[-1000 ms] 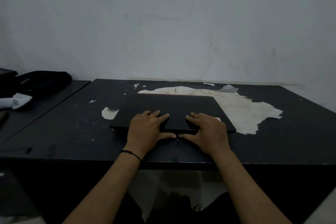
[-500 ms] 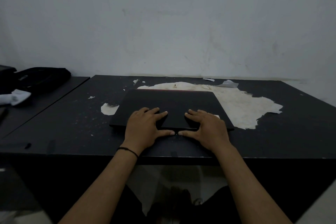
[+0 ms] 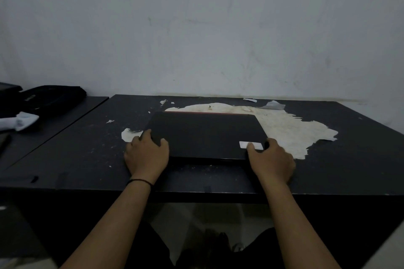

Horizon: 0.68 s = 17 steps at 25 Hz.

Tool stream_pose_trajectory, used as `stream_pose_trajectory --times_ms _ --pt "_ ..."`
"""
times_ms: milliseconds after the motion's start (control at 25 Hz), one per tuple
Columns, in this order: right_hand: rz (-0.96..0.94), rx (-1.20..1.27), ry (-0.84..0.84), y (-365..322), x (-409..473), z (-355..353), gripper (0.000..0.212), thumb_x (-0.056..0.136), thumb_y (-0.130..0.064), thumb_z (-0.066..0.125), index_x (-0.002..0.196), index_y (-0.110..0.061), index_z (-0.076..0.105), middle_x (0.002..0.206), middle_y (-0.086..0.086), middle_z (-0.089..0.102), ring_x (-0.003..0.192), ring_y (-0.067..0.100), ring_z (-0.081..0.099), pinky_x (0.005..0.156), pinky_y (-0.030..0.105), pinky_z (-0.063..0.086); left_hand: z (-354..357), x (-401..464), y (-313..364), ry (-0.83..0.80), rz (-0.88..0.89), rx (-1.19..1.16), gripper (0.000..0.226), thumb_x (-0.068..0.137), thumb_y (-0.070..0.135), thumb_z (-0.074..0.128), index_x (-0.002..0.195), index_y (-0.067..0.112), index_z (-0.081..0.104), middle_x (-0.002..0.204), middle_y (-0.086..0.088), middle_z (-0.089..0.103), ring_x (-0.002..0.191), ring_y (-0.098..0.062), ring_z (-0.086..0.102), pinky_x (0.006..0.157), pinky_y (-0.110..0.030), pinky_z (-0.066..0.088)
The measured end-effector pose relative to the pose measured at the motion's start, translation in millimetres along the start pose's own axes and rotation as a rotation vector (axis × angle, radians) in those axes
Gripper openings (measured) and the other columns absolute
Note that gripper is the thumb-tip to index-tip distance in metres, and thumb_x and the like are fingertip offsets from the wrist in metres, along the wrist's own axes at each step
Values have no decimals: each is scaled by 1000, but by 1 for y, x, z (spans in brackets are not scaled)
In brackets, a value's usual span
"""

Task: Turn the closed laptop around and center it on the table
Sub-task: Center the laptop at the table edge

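We see a closed black laptop [image 3: 205, 134] lying flat on a dark table [image 3: 349, 159], a little left of the table's middle and square to its near edge, with a thin red strip along the far side of the lid. The left hand [image 3: 147, 154] holds the laptop's near left corner: the thumb lies on top of the lid and the fingers curl round the left side, so the hand is closed on the laptop. The right hand [image 3: 270, 160] grips the near right corner the same way, thumb on the lid beside a small white sticker [image 3: 248, 144] and a finger hooked over the right edge. A thin black band [image 3: 140, 181] circles the left wrist. Behind and to the right of the laptop the table's dark surface has peeled away, leaving a large pale patch [image 3: 290, 129]. On a neighbouring table at the far left sit a black bag [image 3: 52, 96] and a crumpled white cloth [image 3: 19, 120]. A plain pale wall [image 3: 196, 28] stands behind.
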State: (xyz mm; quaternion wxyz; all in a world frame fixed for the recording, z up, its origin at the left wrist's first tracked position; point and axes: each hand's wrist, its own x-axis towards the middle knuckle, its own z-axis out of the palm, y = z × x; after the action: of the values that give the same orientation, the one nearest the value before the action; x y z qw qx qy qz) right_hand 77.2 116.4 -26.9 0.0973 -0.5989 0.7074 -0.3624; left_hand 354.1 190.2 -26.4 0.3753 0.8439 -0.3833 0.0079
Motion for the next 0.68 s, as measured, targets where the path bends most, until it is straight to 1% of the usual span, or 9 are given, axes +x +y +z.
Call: stream_pose_trajectory --times_ms 200,360,400,440,480,520,560,600,680 --pt "-21 241 -155 13 6 -13 75 78 -59 74 142 -24 54 143 4 58 127 30 56 103 46 46 -4 3 -4 1 26 -123 56 86 54 64 134 27 60 134 -6 62 126 -37 51 100 -45 45" --pt "17 443 -173 17 5 -18 62 71 -47 86 126 -24 69 132 2 67 120 26 61 98 43 49 -14 1 -9 -33 -1 -251 55 81 48 74 133 34 62 131 0 66 120 -32 59 96 -46 53" --pt "26 486 -151 18 4 -19 53 72 -46 85 119 -24 73 125 2 70 115 25 63 95 41 50 -16 0 -10 -35 -7 -291 50 82 43 74 130 36 64 125 1 68 112 -26 64 91 -41 56" --pt "33 527 -119 19 2 -19 43 73 -46 84 109 -25 76 116 0 73 110 24 65 90 39 52 -20 -2 -13 -36 -13 -334 44 83 37 73 127 37 66 112 3 72 96 -14 68 79 -30 57" --pt "40 566 -84 20 -1 -20 33 74 -47 83 99 -25 77 106 -2 73 105 22 66 84 37 52 -24 -4 -15 -38 -19 -366 41 83 31 72 123 38 68 95 9 72 75 0 67 64 -16 52" --pt "49 596 -53 21 -4 -23 27 75 -48 81 90 -26 77 98 -5 72 101 21 66 80 36 52 -28 -8 -18 -40 -20 -388 38 83 27 72 119 39 70 80 16 68 62 7 63 50 -7 43" --pt "57 609 -27 23 -8 -25 24 76 -49 79 84 -26 76 95 -5 71 99 20 65 79 37 52 -32 -13 -22 -44 -16 -403 37 82 24 73 115 40 71 75 18 64 55 13 59 44 -6 41" --pt "63 606 -2 24 -13 -26 25 76 -50 78 80 -26 74 95 -4 71 98 20 65 80 40 54 -35 -19 -26 -52 -4 -409 36 82 24 73 113 42 71 79 18 65 54 19 56 45 -3 40" --pt "66 573 68 29 -22 -30 28 75 -52 78 74 -25 72 89 -3 72 94 20 65 81 41 54 -42 -31 -32 -61 25 -401 33 82 24 74 108 45 72 90 12 69 56 18 57 47 -1 40"
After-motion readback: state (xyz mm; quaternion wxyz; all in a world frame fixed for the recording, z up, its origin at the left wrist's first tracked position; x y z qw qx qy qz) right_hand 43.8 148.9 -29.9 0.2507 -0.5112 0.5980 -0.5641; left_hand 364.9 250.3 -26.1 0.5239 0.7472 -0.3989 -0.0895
